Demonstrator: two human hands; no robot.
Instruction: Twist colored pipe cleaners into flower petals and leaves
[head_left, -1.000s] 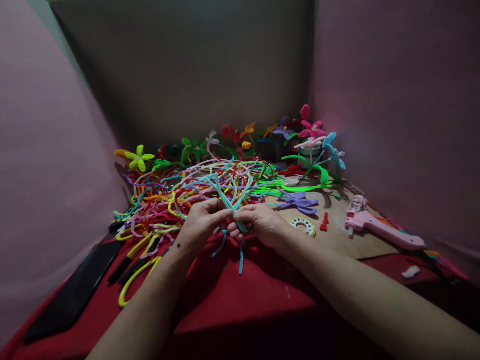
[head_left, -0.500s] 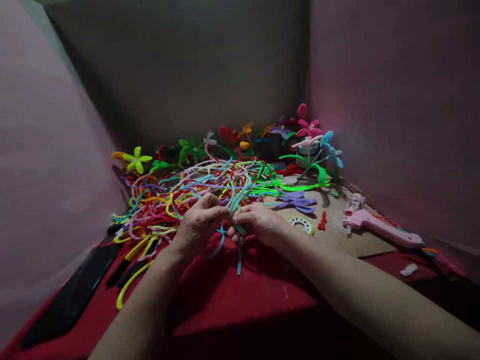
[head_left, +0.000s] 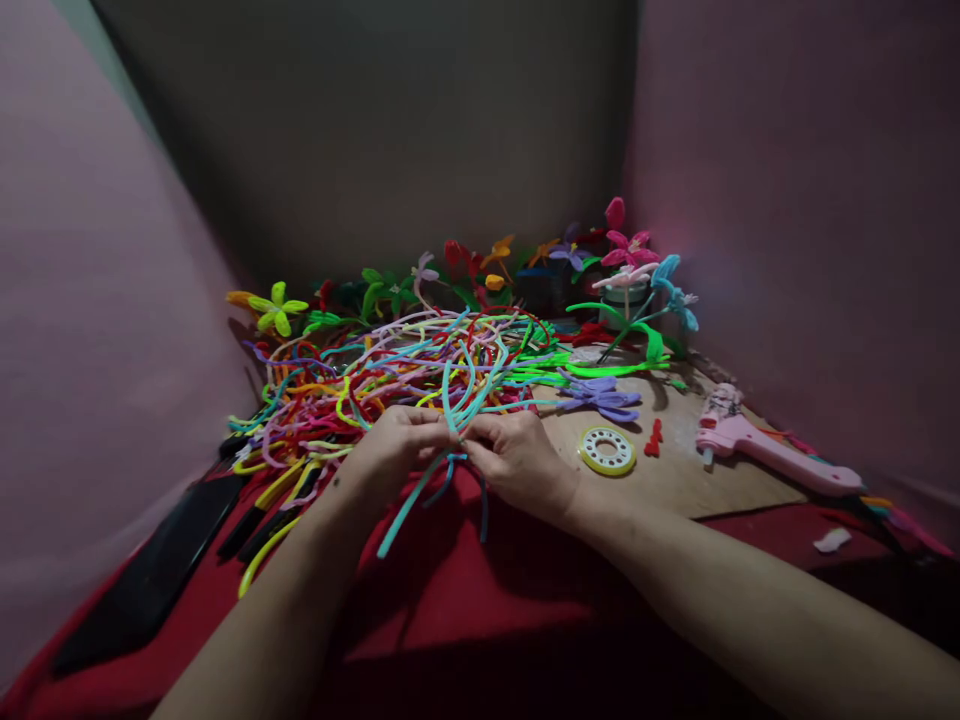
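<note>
My left hand (head_left: 394, 447) and my right hand (head_left: 516, 457) meet at the middle of the view, fingers pinched together on a small bundle of teal and blue pipe cleaners (head_left: 463, 392). Its teal loops stand up above my fingers. One teal end (head_left: 405, 510) slants down to the left below my hands, and short blue ends hang beside it over the red cloth (head_left: 480, 590). Just behind my hands lies a big tangled heap of coloured pipe cleaners (head_left: 360, 375).
Finished pipe-cleaner flowers (head_left: 628, 250) stand along the back wall. On a brown board (head_left: 705, 480) at the right lie a purple flower (head_left: 600, 395), a tape roll (head_left: 607, 450), small red pieces (head_left: 655, 438) and a pink glue gun (head_left: 757, 450). A black strip (head_left: 142, 590) lies left.
A teal end that stood among the loops now slants down to the left below my hands. The upright teal loops have drawn closer together. My hands stay pinched at the same spot.
</note>
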